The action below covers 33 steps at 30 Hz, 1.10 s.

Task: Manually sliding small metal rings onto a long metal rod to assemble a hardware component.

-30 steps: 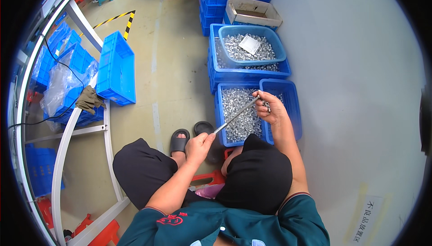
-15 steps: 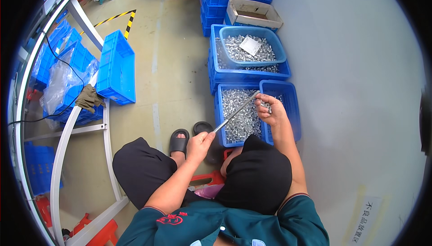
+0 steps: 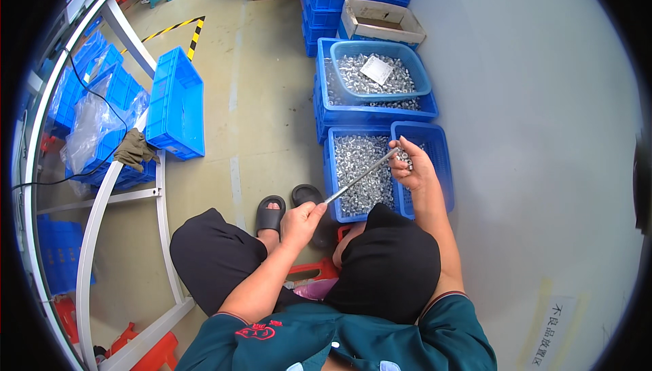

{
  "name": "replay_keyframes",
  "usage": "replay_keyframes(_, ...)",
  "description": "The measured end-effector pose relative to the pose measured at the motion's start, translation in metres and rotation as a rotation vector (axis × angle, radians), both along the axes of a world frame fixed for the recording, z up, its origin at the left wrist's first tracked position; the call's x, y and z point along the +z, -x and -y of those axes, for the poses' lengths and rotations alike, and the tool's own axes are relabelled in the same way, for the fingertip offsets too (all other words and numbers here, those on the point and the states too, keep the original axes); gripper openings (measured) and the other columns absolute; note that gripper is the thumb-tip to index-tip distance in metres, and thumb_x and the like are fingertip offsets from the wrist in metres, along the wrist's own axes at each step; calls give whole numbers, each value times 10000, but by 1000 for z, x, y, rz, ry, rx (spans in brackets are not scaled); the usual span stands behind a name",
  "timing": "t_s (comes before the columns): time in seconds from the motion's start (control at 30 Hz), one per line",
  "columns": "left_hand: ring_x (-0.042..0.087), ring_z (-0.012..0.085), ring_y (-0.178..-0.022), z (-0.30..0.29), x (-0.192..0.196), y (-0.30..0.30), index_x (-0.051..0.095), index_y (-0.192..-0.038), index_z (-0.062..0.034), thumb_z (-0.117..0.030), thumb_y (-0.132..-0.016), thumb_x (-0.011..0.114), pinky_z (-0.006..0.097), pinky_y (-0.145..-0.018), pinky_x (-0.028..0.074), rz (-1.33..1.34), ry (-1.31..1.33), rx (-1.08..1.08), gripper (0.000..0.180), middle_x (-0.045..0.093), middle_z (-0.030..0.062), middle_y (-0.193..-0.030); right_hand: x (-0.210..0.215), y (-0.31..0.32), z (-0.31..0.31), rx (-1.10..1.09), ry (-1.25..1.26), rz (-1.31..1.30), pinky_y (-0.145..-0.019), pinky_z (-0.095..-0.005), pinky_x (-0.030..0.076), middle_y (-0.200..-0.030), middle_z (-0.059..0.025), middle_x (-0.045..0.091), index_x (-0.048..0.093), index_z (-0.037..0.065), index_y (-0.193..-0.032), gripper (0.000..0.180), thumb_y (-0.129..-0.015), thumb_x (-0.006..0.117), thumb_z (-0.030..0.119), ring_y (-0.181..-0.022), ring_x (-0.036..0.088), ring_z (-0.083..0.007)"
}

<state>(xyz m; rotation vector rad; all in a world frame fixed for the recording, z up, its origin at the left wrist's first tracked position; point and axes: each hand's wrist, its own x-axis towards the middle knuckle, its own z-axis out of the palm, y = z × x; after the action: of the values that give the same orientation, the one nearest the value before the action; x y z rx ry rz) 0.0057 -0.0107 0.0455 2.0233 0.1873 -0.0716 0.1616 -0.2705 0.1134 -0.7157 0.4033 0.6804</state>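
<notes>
A thin metal rod [image 3: 358, 177] slants up to the right over the parts, its lower end in the fist of my left hand [image 3: 303, 224]. Its far tip meets the fingers of my right hand [image 3: 418, 171]. Several small silver nut-like pieces [image 3: 405, 159] lie in that right hand, held by curled fingers. Under the rod is a blue basket [image 3: 331, 171] full of the same loose silver pieces [image 3: 363, 198]. A second blue basket [image 3: 445, 167] stands beside it, below my right hand; its contents are mostly hidden.
Behind the baskets, a light-blue basin [image 3: 429, 86] of silver pieces rests in a blue crate [image 3: 324, 65]. A worn white box [image 3: 350, 14] and stacked crates [image 3: 319, 4] stand farther back. At left are a metal frame [image 3: 163, 221] and an upright blue crate [image 3: 183, 103]. A grey wall [image 3: 530, 133] bounds the right.
The rod's far tip has moved slightly down and right. My right fingers have shifted, with the thumb and forefinger now raised above the tip. My left hand has barely moved.
</notes>
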Motion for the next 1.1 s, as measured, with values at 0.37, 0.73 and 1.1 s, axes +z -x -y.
replay_keyframes(0.37, 388, 204, -424, 2, -1, -2, 456, -599, -30, -375, -857, 580, 358, -444, 325, 76, 40, 17, 449, 408, 114, -484, -3, 4, 6, 18, 46, 234, -336, -174, 240, -619, 2, 482, 548, 48, -911, 200, -907, 525, 247, -400, 347, -45)
replay_keyframes(0.73, 332, 129, -466, 5, -5, -3, 448, -610, -28, -390, -878, 555, 323, -458, 309, -18, 130, -3, 463, 357, 64, -485, 5, 13, -6, -39, 117, 257, -354, -159, 236, -639, 7, 464, 551, 17, -930, 168, -886, 551, 179, -445, 366, -34)
replay_keyframes(1.1, 335, 137, -450, 13, 6, -2, 448, -608, -22, -364, -873, 568, 323, -442, 315, 53, 63, -6, 448, 369, 84, -481, 12, 10, 3, -16, 87, 218, -346, -152, 254, -598, 9, 460, 563, 5, -909, 160, -892, 525, 160, -427, 365, -28)
